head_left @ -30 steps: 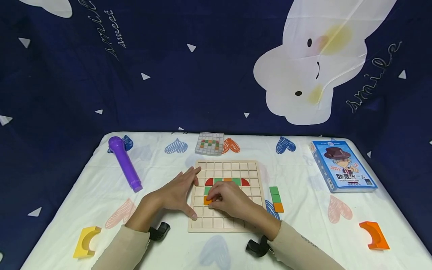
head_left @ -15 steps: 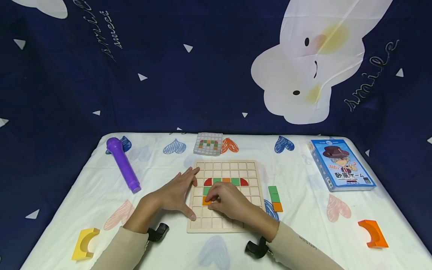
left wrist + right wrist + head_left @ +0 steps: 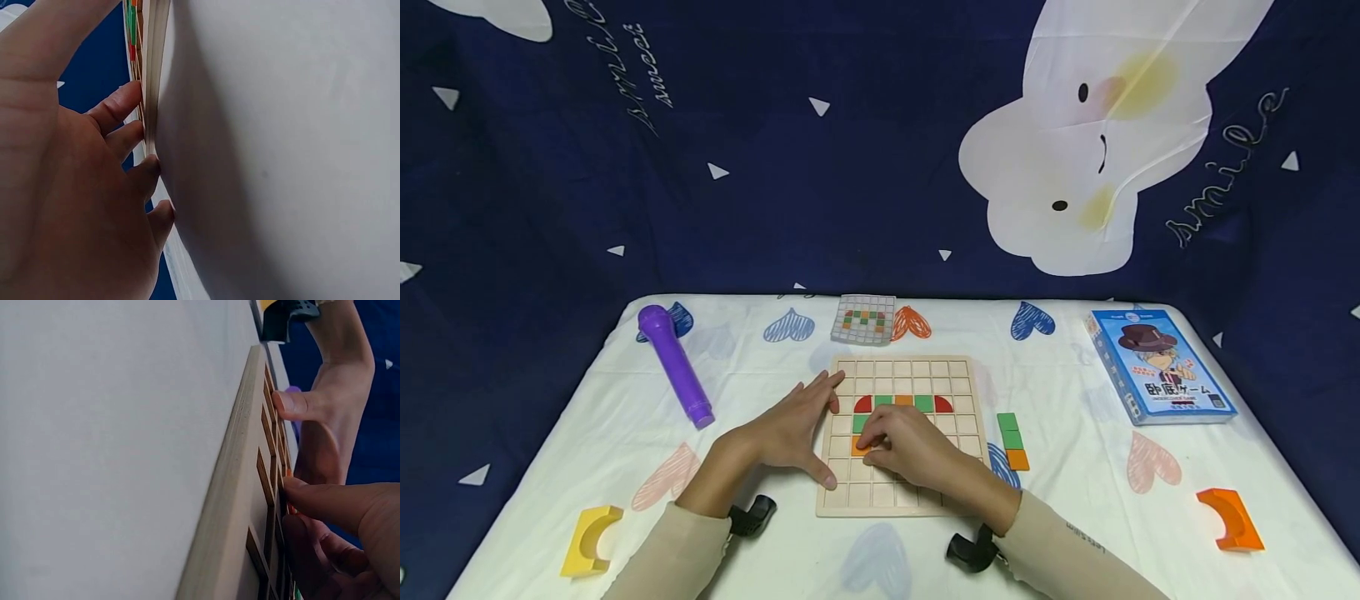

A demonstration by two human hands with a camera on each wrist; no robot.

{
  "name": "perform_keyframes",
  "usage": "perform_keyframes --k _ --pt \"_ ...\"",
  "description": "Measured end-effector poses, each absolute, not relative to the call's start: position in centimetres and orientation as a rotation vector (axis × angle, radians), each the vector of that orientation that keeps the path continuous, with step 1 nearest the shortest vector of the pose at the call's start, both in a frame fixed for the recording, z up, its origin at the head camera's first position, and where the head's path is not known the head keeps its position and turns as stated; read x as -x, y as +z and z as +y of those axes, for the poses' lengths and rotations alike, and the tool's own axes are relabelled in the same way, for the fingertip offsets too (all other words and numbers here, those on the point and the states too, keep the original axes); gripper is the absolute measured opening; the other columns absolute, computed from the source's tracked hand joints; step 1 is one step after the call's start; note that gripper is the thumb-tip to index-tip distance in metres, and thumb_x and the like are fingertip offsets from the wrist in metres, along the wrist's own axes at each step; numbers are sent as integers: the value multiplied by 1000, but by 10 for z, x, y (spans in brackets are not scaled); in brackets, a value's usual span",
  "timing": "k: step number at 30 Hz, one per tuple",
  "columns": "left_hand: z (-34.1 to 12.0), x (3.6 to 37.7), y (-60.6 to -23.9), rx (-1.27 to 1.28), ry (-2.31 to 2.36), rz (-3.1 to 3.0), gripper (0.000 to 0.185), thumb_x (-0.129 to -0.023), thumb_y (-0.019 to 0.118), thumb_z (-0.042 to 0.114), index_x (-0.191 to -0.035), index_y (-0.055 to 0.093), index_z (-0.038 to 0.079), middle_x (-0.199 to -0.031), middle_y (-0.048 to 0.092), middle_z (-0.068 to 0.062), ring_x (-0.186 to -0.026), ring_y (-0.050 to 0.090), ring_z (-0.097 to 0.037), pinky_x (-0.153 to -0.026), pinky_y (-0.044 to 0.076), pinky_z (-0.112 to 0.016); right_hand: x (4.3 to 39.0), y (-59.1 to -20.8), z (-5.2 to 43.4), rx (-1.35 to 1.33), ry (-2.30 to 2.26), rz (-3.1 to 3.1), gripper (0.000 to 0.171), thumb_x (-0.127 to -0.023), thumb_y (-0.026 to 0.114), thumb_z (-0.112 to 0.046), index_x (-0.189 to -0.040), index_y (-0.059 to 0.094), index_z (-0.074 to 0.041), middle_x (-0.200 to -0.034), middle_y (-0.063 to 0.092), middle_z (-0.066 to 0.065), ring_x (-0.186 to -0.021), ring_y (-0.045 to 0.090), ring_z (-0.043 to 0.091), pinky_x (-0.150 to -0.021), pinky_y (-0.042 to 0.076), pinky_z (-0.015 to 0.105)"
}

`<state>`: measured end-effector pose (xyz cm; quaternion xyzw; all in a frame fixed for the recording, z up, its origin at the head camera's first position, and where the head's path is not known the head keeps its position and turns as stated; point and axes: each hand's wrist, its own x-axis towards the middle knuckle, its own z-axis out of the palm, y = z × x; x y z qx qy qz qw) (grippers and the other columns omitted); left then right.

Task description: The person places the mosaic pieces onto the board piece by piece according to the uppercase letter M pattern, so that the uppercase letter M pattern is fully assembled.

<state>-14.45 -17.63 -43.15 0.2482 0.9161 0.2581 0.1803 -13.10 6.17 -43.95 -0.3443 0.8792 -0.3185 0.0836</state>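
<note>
My right hand pinches an orange square tile between thumb and forefinger, at a cell on the left part of the wooden grid board. Just behind that tile lies a green tile. Farther back runs a row of green and orange tiles with a red quarter-round piece at its left end and another red piece at its right. My left hand is spread along the board's left edge, thumb and fingers touching it. In the right wrist view, fingertips hide most of the orange tile.
Two green tiles and an orange tile lie right of the board. A pattern card lies behind it. Around these are a purple microphone-shaped toy, a blue game box, a yellow arch block and an orange arch block.
</note>
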Motion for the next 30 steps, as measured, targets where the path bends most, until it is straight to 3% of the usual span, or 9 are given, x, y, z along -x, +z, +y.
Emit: perform_keyframes --k 11,20,30 --pt "-177 145 -431 -721 726 2590 92 -53 97 55 -116 46 12 -172 18 -17 -160 14 -44 -129 16 -65 131 -436 64 1007 -945 2593 12 -87 81 -16 -99 80 -15 -102 74 -6 -99 66 8 -91 58 24" --pt "-177 146 -430 -720 719 2594 92 -52 97 55 -116 46 11 -172 18 -17 -160 13 -43 -129 16 -65 129 -432 72 979 -1042 2537 17 -87 81 -18 -104 78 -18 -104 71 -8 -89 64 8 -78 54 17" --pt "-175 145 -432 -689 723 2595 94 -49 98 55 -115 46 13 -172 20 -16 -160 14 -42 -130 15 -63 130 -415 107 1053 -1102 2463 24 -87 80 -16 -110 76 -16 -110 74 -2 -89 67 16 -78 58 22"
